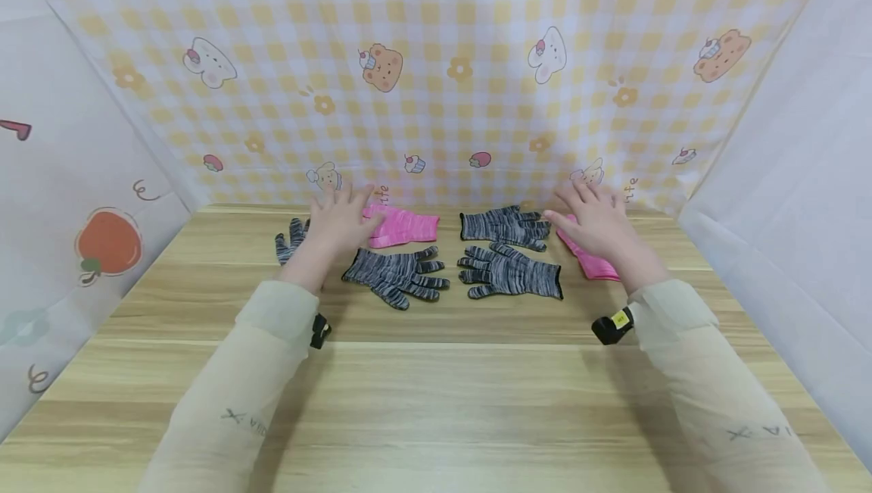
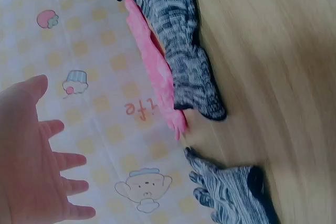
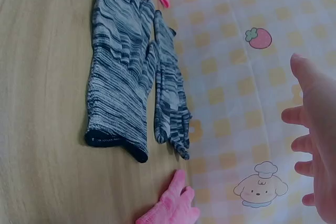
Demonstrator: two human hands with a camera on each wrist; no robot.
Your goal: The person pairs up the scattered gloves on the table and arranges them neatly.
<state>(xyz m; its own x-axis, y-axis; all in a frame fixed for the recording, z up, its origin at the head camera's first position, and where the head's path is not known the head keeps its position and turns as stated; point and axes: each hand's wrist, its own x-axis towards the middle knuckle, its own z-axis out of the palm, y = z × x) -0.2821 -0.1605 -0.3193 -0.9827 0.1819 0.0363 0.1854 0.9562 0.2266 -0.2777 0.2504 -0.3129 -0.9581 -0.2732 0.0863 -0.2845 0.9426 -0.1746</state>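
My left hand (image 1: pixel 338 224), fingers spread, hovers at the back left, between a partly hidden grey-black glove (image 1: pixel 291 241) and a pink glove (image 1: pixel 406 226). At the back right my right hand (image 1: pixel 599 226) is spread above another pink glove (image 1: pixel 591 260), covering part of it. Between the hands lie three more grey-black knit gloves: one front left (image 1: pixel 398 275), one front right (image 1: pixel 518 273) and one at the back (image 1: pixel 504 226). In the left wrist view the left hand (image 2: pixel 31 156) holds nothing; likewise the right hand (image 3: pixel 320 129) in the right wrist view.
The gloves lie on a wood-grain table (image 1: pixel 450 410) against a yellow checked cloth backdrop (image 1: pixel 436 129). White cloth walls stand at the left (image 1: pixel 61 152) and right (image 1: pixel 783 175). Each wrist carries a small black camera, such as the right one (image 1: pixel 611 329).
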